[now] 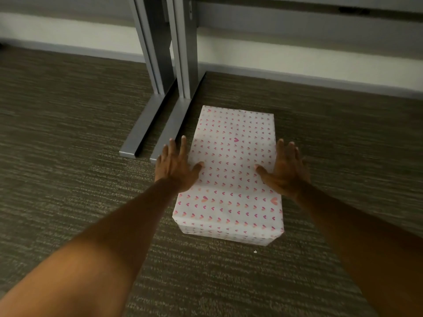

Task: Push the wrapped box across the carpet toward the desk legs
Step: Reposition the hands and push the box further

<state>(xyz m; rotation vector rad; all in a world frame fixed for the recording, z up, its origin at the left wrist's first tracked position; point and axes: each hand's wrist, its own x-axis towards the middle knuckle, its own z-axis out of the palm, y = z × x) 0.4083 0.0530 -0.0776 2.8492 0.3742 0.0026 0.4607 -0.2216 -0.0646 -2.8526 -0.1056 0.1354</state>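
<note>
The wrapped box (231,170), white paper with small pink hearts, lies lengthwise on the striped carpet (68,138). Its far left corner is close beside the foot of the nearer grey desk leg (183,65); a second desk leg (151,49) stands just left of it. My left hand (176,167) lies flat against the box's left side with fingers spread and the thumb resting on the top. My right hand (285,169) mirrors it on the right side, thumb on the top. Neither hand curls around the box.
The two legs' flat metal feet (139,133) run toward me on the carpet left of the box. A pale wall with a grey baseboard (297,76) lies behind. A grey desk rail (297,21) spans the top right. Carpet stretches left, right and near me.
</note>
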